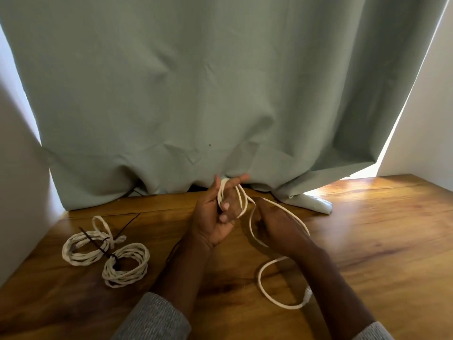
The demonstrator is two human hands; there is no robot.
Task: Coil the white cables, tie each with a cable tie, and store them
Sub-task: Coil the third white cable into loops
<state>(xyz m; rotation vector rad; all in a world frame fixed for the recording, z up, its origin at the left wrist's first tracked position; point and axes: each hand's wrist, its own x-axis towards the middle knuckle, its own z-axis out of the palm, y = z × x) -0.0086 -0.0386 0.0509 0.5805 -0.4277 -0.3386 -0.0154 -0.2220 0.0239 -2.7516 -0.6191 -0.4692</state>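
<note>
From the head view, two coiled white cord bundles (86,246) (126,265), each cinched with a thin black cable tie (98,245), lie touching on the brown wooden table (367,229), left of the arms. The left hand (215,217) holds several loops of a third white cable (267,285) wound round its raised fingers; the right hand (277,224) appears to guide the strand, though its grip is hidden. Slack trails on the table. Judging by this, winding, tying and storing remain.
</note>
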